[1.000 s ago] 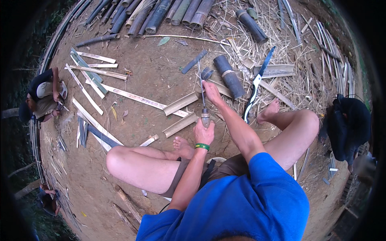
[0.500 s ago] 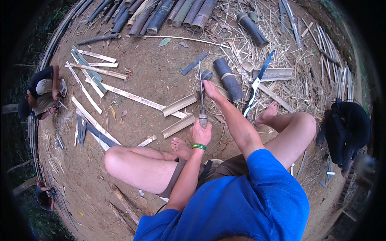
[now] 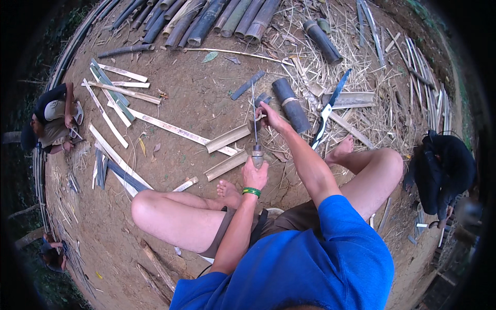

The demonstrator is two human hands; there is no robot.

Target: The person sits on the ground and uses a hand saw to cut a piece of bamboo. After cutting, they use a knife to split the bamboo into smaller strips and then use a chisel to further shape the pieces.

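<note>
My left hand (image 3: 254, 175), with a green band at the wrist, is wrapped around the wooden handle of a long-bladed knife (image 3: 254, 116). Its thin blade points away from me, edge-on to my view. Against the blade, my right hand (image 3: 274, 118) has its fingers curled on a small brown piece of bamboo (image 3: 257, 123), which the fingers partly hide. Two half-round bamboo pieces (image 3: 227, 138) lie on the ground left of the knife. Beyond my right hand stand or lie a short dark bamboo section (image 3: 291, 106) and a smaller one (image 3: 263, 99).
A folding saw (image 3: 330, 107) with a blue blade lies right of my right forearm. Bamboo poles (image 3: 206, 23) are stacked at the far side, split strips (image 3: 160, 121) at left, shavings (image 3: 356, 67) at right. People crouch at the left (image 3: 54, 113) and right (image 3: 444, 170).
The right hand's fingers have shifted along the blade, and a small brown bamboo piece now shows at them. My left hand keeps its hold on the knife; the view has moved slightly.
</note>
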